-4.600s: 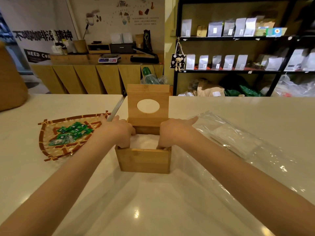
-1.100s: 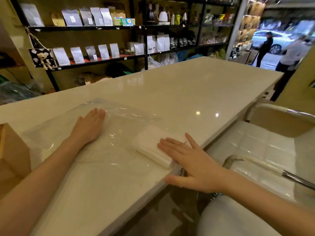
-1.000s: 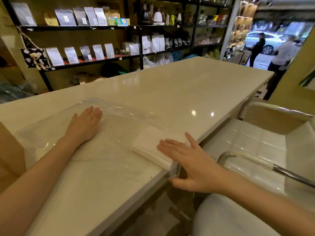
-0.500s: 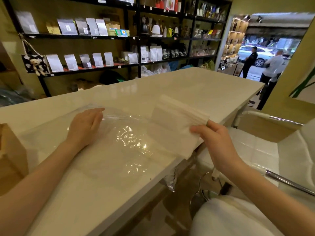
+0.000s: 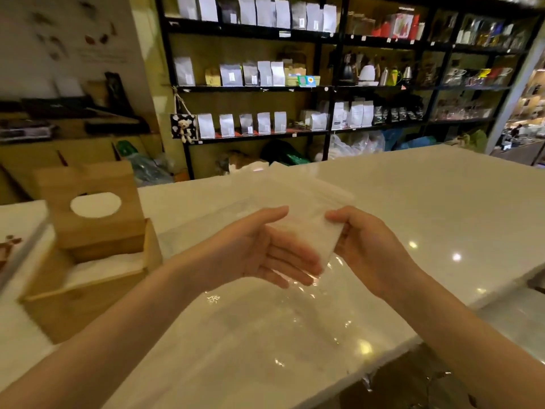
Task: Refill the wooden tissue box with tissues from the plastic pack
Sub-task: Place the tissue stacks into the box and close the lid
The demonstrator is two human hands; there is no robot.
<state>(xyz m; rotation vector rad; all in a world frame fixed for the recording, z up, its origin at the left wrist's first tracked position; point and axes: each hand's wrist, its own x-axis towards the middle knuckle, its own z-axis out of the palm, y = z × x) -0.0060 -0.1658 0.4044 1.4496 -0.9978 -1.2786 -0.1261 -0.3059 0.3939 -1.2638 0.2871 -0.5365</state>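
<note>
A white stack of tissues [image 5: 306, 222] is held above the counter between both hands. My right hand [image 5: 364, 246] grips its right edge. My left hand [image 5: 262, 255] lies palm-up under its left side, fingers extended. The clear plastic pack [image 5: 280, 317] lies flat and crinkled on the white counter [image 5: 442, 202] below the hands. The wooden tissue box [image 5: 88, 261] stands at the left with its lid [image 5: 91, 208], which has an oval hole, hinged upright. White tissues [image 5: 103, 268] show inside the box.
Black shelves [image 5: 295, 87] with white pouches and kettles stand behind the counter. A woven tray edge [image 5: 8, 246] shows at the far left. The counter's near edge [image 5: 383, 361] runs diagonally at the lower right.
My right hand lifted the tissue stack off the counter and carried it left. My left hand left the plastic pack and came under the stack. The view swung left, showing the box again.
</note>
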